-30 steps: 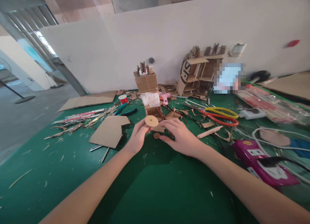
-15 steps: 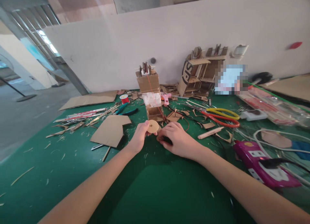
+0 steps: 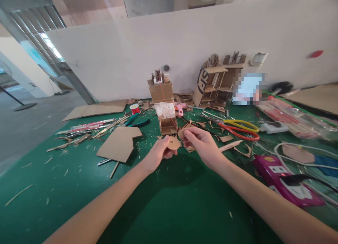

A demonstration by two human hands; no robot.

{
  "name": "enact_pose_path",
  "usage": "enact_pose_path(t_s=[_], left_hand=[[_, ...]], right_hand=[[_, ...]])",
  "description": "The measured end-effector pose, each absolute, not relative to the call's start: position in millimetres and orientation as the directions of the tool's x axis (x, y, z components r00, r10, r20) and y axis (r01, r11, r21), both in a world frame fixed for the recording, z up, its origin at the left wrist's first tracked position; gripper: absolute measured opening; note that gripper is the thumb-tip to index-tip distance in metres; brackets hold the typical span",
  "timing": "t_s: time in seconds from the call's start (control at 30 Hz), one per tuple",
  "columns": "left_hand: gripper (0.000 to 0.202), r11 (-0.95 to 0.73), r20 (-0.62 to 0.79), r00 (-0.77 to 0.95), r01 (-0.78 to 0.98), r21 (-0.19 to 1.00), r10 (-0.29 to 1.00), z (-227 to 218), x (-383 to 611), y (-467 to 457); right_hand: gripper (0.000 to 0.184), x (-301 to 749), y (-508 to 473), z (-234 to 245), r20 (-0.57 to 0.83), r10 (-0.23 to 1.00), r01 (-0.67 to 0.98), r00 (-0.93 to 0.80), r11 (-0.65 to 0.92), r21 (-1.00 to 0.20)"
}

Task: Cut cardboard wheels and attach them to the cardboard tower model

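My left hand (image 3: 155,153) pinches a round cardboard disc (image 3: 174,142) that has a small hole in its middle. In my right hand (image 3: 202,142) is a smaller cardboard disc (image 3: 181,133), gripped between thumb and fingers just to the right of the first. The two pieces are close, and whether they touch I cannot tell. Directly behind the hands stands a cardboard tower (image 3: 161,92) with pulley wheels on top and a red thread running down its front.
Left lie a cut cardboard sheet (image 3: 117,143), teal-handled pliers (image 3: 136,122) and a red thread spool (image 3: 135,109). A pink glue gun (image 3: 180,109) rests behind. Scissors (image 3: 240,128), a purple power strip (image 3: 286,180) and a cardboard shelf model (image 3: 213,84) are right. Scraps litter the green table (image 3: 169,209).
My right hand has risen and turned, bringing its small cardboard piece into view. The left hand has shifted slightly right and down with its disc, now tilted flatter.
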State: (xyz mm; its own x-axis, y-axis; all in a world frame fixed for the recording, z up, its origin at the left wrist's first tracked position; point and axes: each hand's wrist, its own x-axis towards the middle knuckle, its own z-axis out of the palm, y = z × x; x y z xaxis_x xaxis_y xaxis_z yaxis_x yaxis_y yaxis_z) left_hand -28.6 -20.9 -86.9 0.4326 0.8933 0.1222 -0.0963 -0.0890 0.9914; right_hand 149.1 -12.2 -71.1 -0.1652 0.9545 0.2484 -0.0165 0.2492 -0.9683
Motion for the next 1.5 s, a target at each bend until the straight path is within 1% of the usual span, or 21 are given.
enact_pose_path(t_s=[0.03, 0.1, 0.2, 0.3, 0.4, 0.5, 0.6, 0.67, 0.8, 1.0, 1.07, 1.13, 1.27, 1.33, 1.4, 1.5], left_hand=[[0.064, -0.082, 0.111, 0.456, -0.084, 0.993, 0.883, -86, -27, -22], [0.066, -0.075, 0.098, 0.485, -0.067, 0.995, 0.869, -85, -24, -24], [0.066, -0.062, 0.091, 0.486, -0.075, 0.995, 0.869, -86, -23, -24], [0.058, -0.058, 0.091, 0.479, -0.082, 0.995, 0.873, -89, -24, -23], [0.054, -0.062, 0.089, 0.469, -0.073, 0.995, 0.879, -92, -26, -23], [0.053, -0.060, 0.079, 0.467, -0.056, 0.997, 0.881, -94, -26, -23], [0.057, -0.057, 0.066, 0.468, -0.033, 0.998, 0.881, -94, -26, -23], [0.060, -0.059, 0.061, 0.466, -0.018, 0.998, 0.883, -94, -26, -23], [0.059, -0.059, 0.055, 0.466, -0.006, 0.998, 0.883, -93, -26, -24], [0.055, -0.069, 0.069, 0.468, -0.017, 0.997, 0.881, -90, -25, -26], [0.055, -0.061, 0.059, 0.462, -0.012, 0.998, 0.885, -88, -25, -27], [0.056, -0.054, 0.050, 0.455, -0.004, 0.999, 0.889, -86, -24, -27], [0.059, -0.037, 0.030, 0.415, 0.010, 0.999, 0.910, -82, -20, -30], [0.061, -0.036, 0.038, 0.393, -0.013, 0.999, 0.919, -81, -18, -31], [0.061, -0.040, 0.049, 0.397, -0.030, 0.999, 0.917, -80, -17, -32], [0.061, -0.037, 0.042, 0.420, -0.019, 0.999, 0.907, -80, -17, -31]], right_hand=[[0.030, 148, -14, -70, 0.216, 0.961, -0.112, -0.170, 0.199, -0.974], [0.029, 146, -16, -70, 0.181, 0.963, -0.223, -0.198, 0.136, -0.965], [0.026, 143, -17, -72, 0.185, 0.955, -0.262, -0.232, 0.122, -0.957], [0.026, 144, -17, -73, 0.206, 0.953, -0.221, -0.223, 0.157, -0.963], [0.028, 146, -18, -70, 0.240, 0.943, -0.119, -0.229, 0.218, -0.969], [0.025, 147, -20, -66, 0.316, 0.919, -0.005, -0.236, 0.323, -0.946], [0.018, 146, -23, -64, 0.427, 0.881, 0.100, -0.205, 0.453, -0.886], [0.018, 145, -24, -64, 0.484, 0.851, 0.148, -0.203, 0.516, -0.844], [0.020, 146, -26, -63, 0.549, 0.797, 0.213, -0.252, 0.599, -0.772], [0.021, 149, -26, -62, 0.640, 0.715, 0.291, -0.281, 0.700, -0.653], [0.021, 150, -27, -61, 0.655, 0.697, 0.303, -0.291, 0.717, -0.628], [0.021, 149, -28, -60, 0.648, 0.704, 0.299, -0.291, 0.710, -0.637], [0.019, 147, -29, -58, 0.552, 0.790, 0.216, -0.265, 0.607, -0.765], [0.017, 147, -30, -58, 0.515, 0.812, 0.173, -0.273, 0.568, -0.804], [0.016, 146, -30, -57, 0.525, 0.802, 0.168, -0.284, 0.581, -0.797], [0.017, 147, -31, -57, 0.567, 0.772, 0.203, -0.287, 0.627, -0.752]])
